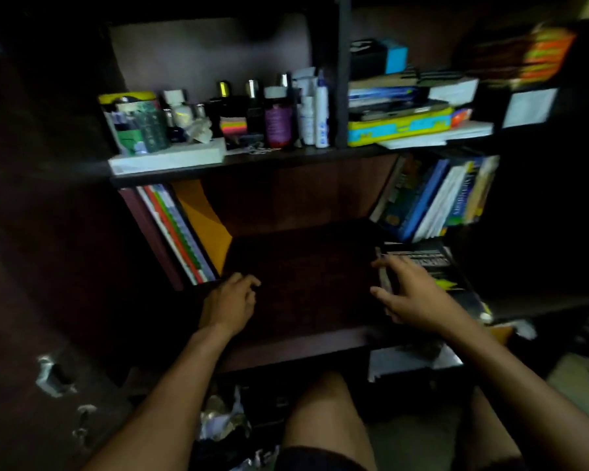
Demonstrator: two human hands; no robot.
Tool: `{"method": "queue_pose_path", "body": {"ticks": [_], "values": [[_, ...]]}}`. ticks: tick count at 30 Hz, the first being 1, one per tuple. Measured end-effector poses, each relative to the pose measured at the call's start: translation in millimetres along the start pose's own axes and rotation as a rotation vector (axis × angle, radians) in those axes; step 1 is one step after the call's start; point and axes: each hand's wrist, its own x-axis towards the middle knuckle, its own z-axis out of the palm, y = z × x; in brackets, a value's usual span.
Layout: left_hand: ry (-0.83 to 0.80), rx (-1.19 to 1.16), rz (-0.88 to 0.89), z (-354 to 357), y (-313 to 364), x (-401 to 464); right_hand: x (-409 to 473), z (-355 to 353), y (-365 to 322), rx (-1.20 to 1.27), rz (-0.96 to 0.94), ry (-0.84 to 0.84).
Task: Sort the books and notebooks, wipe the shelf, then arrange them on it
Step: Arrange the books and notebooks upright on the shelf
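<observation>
A dark wooden shelf (303, 266) lies in front of me, bare in its middle. Thin notebooks (177, 232) and an orange folder (204, 222) lean against its left wall. Several thick books (436, 198) lean at its right end. A black book (432, 270) lies flat at the right front. My right hand (412, 294) reaches onto that book's left edge with fingers spread; whether it grips the edge is unclear. My left hand (232, 300) rests on the shelf near the notebooks, fingers loosely curled, holding nothing.
The upper shelf (286, 154) carries bottles (276, 120), a jar (133, 120), a white box (167, 158) and, right of a divider, stacked books with a yellow case (398, 125). Crumpled wrappers (218, 419) lie on the floor by my knees.
</observation>
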Motion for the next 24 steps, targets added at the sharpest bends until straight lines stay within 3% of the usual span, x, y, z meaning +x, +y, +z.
{"method": "queue_pose_path", "body": {"ticks": [3,5,8,10,18,21,24], "values": [[-0.118,-0.172,0.104,17.2,77.3,7.0,-27.0,-23.2,52.7,-0.185,0.268,0.089],[-0.143,-0.326,0.224,28.9,137.6,12.6,-32.5,-31.9,77.3,-0.159,0.433,0.05],[-0.193,-0.506,0.23,42.6,202.3,22.2,-32.9,-28.2,89.7,-0.008,0.441,-0.013],[-0.226,-0.502,0.184,54.1,226.1,29.0,-32.7,-22.0,88.2,0.009,0.401,0.019],[-0.107,-0.618,-0.245,61.4,183.2,50.2,-2.1,13.7,51.3,0.045,0.275,0.009],[-0.085,-0.618,-0.288,53.6,147.5,54.3,16.7,30.1,39.5,0.103,0.197,-0.04],[-0.079,-0.429,-0.264,43.1,117.7,60.0,32.8,36.4,35.8,0.259,0.157,-0.106]]}}
